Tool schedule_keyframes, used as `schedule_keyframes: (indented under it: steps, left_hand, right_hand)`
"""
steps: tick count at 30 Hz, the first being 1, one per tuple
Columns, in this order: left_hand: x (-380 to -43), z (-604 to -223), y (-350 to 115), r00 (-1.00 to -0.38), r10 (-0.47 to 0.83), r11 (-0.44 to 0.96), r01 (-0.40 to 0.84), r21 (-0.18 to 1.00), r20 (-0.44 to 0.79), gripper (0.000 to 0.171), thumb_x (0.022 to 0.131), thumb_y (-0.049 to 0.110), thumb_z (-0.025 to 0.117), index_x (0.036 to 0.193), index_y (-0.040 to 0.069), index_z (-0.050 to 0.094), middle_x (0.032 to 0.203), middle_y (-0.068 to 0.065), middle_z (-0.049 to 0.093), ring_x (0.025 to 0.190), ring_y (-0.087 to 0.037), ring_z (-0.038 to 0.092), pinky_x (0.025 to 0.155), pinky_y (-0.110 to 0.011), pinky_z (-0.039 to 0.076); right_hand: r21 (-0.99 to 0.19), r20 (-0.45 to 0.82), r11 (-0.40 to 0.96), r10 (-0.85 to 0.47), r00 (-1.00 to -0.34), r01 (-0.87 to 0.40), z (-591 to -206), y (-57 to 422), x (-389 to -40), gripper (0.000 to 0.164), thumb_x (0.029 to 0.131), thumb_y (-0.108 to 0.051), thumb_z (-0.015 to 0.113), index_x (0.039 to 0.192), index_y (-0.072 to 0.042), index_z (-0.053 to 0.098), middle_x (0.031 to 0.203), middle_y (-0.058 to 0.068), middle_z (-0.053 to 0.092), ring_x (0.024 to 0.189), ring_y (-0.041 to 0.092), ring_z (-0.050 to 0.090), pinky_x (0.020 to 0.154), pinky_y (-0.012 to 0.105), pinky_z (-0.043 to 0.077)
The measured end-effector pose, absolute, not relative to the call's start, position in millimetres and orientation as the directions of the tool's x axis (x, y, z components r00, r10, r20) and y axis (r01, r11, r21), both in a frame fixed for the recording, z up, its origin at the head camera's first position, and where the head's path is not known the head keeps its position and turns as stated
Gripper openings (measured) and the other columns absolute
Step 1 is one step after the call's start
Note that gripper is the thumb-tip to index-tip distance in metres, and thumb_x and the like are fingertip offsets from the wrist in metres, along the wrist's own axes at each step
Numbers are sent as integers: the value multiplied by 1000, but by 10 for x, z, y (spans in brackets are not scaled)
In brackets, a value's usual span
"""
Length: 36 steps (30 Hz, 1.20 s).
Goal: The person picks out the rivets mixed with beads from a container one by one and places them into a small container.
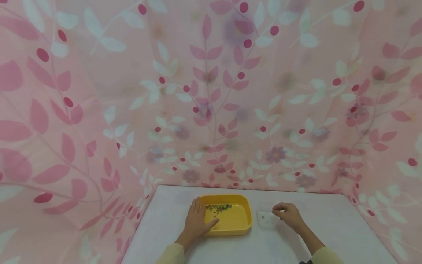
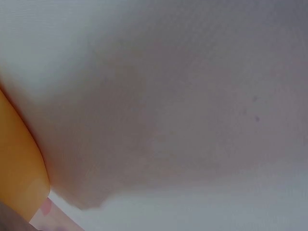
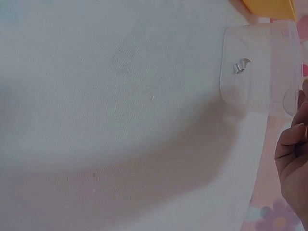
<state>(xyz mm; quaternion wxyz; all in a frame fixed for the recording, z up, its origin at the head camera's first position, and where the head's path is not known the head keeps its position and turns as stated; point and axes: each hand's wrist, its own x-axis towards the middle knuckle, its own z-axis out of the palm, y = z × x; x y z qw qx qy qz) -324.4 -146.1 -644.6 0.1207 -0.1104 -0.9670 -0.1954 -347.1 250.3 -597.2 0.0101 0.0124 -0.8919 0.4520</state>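
Note:
My left hand [image 1: 195,222] rests on the left side of a yellow tray [image 1: 248,216], fingers extended along the rim and thumb stretched over the near left part. Inside the tray, shiny multicoloured beads [image 1: 221,208] lie in rows toward the back, with a few loose ones nearer. Beside the right edge of a clear plastic box [image 1: 263,224] is my right hand [image 1: 290,215], its thumb and fingers bent together. Whether anything sits between those fingertips is hidden. Small silvery metal pieces [image 3: 241,66] lie in the box, looking like screws in the right wrist view.
A white table [image 1: 184,253] carries both containers, the box just right of the tray. Pink leaf-patterned fabric [image 1: 211,128] stands behind the table and along its sides. The tray's outer wall [image 2: 21,163] shows at the left wrist view's edge.

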Motion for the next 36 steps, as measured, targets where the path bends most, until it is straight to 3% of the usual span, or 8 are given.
schedule_keyframes:
  steps: [7, 14, 20, 36]
  left_hand:
    - [-3234, -6452, -1453, -963, 143, 909, 219, 355, 228, 99, 82, 80, 51, 142, 1, 49, 162, -23, 22, 149, -41, 21, 120, -54, 24]
    - [-3252, -6442, -1449, -957, 146, 901, 233, 365, 250, 98, 83, 78, 51, 142, 0, 48, 162, -23, 21, 149, -41, 20, 120, -55, 23]
    - [-3255, -6456, -1454, -947, 146, 903, 245, 352, 285, 97, 82, 77, 54, 139, -1, 51, 160, -25, 26, 148, -42, 24, 117, -56, 27]
    - [-3277, -6456, -1440, -951, 154, 909, 243, 339, 269, 99, 83, 78, 52, 141, -2, 49, 161, -24, 23, 149, -41, 22, 119, -53, 25]
  right_hand:
    - [-771, 47, 635, -25, -999, -52, -6018, 2503, -3497, 12, 87, -12, 74, 94, -3, 74, 91, 7, 74, 72, 13, 61, 60, 23, 52]
    - [-725, 88, 686, 1, -996, -63, -6035, 2491, -3534, 5, 84, -12, 76, 88, -9, 75, 88, 3, 74, 80, 13, 60, 66, 25, 48]
    - [-751, 81, 658, 0, -997, -61, -6038, 2486, -3533, 4, 84, -10, 76, 87, -8, 75, 87, 4, 74, 78, 15, 59, 62, 23, 47]
    - [-751, 73, 657, -12, -997, -62, -6027, 2509, -3516, 7, 84, -10, 76, 90, -7, 76, 88, 3, 74, 76, 11, 57, 63, 23, 47]
